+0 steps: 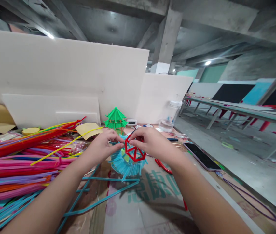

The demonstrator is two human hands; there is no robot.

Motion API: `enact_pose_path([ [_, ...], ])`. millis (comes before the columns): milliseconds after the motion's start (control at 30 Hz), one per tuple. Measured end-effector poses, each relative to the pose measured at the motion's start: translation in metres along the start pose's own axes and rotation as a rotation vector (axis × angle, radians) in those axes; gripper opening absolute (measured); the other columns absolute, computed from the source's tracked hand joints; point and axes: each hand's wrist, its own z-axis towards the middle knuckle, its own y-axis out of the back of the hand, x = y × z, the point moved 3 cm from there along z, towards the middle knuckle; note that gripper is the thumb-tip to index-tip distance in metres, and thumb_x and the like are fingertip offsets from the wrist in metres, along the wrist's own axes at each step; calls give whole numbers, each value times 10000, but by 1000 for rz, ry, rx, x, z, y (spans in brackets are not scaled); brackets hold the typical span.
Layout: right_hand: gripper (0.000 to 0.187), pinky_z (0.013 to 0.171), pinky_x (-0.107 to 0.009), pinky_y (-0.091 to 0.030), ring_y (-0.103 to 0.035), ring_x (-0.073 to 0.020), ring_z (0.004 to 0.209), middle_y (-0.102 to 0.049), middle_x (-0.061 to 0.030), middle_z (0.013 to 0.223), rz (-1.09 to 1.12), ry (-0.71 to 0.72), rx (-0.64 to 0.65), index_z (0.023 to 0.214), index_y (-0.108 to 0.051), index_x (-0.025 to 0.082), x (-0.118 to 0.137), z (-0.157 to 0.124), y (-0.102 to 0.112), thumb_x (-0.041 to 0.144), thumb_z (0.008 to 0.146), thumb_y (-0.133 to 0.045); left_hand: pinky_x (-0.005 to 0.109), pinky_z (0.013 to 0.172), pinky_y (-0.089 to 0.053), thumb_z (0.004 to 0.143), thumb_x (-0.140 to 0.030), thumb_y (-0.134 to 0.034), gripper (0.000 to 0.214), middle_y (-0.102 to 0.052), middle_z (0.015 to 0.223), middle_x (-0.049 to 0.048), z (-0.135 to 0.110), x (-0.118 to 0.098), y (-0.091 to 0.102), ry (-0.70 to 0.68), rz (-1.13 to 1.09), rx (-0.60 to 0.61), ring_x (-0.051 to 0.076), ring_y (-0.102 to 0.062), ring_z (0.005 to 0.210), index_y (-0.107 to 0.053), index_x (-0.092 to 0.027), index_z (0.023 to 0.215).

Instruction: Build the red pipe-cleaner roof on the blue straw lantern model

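Biggest first: cardboard (150,208) covers the bench under the work. Loose coloured strips (23,165) pile up on the left, fuzzy-looking, likely soft and bendy.

Blue fringed piece (128,169) sits mid-bench, behind the red frame from this view; can't tell if they touch. Looks light; fringe probably crushes easily, so lift by the body, not the tips.

Right hand (151,141): thumb and fingers pinched on the frame's top. Left hand (105,144): thumb and forefinger nearly together at its upper-left edge; can't tell if they actually grip.

Red frame (135,153): smallest, open spoked shape, between the fingertips. Should be near weightless, springy, low slip. Joints look like the weak spots; best hold is a light pinch on the outer rim, off the spokes.
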Motion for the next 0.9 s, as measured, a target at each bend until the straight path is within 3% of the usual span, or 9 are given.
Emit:
enact_pose_path([
  [300, 164, 588, -233, -334, -564, -107, 672, -694, -8, 801, 33, 0, -22, 866, -725, 188, 1, 2, 4, 261, 884, -580, 329, 851, -419, 835, -344, -648, 151, -645, 889, 28, 0, 7, 1, 14, -9, 7, 215, -591, 949, -734, -220, 840],
  [500, 227, 561, -249, -298, -514, -111, 623, -650, 0, 718, -25, -50, -13, 799, -691, 178, -2, -6, 24, 318, 913, -552, 384, 927, -435, 804, -427, -637, 242, -700, 994, 70, -2, 31, 6, 198, -64, 20, 265, -620, 1018, -727, -204, 838],
  [733, 122, 566, -240, -291, -561, -113, 668, -697, 2, 803, -107, -47, 8, 846, -702, 208, -2, -1, 5, 287, 869, -612, 427, 1032, -405, 789, -455, -651, 272, -714, 1117, 102, -2, 40, 6, 233, -118, 23, 299, -589, 1165, -730, -199, 837],
  [900, 100, 575, -237, -286, -548, -106, 639, -696, 1, 788, -132, -29, 18, 815, -677, 198, -4, 0, -5, 195, 840, -580, 427, 1048, -402, 796, -444, -652, 262, -718, 1116, 92, -1, 40, 6, 221, -116, 40, 289, -592, 1159, -733, -200, 845],
])
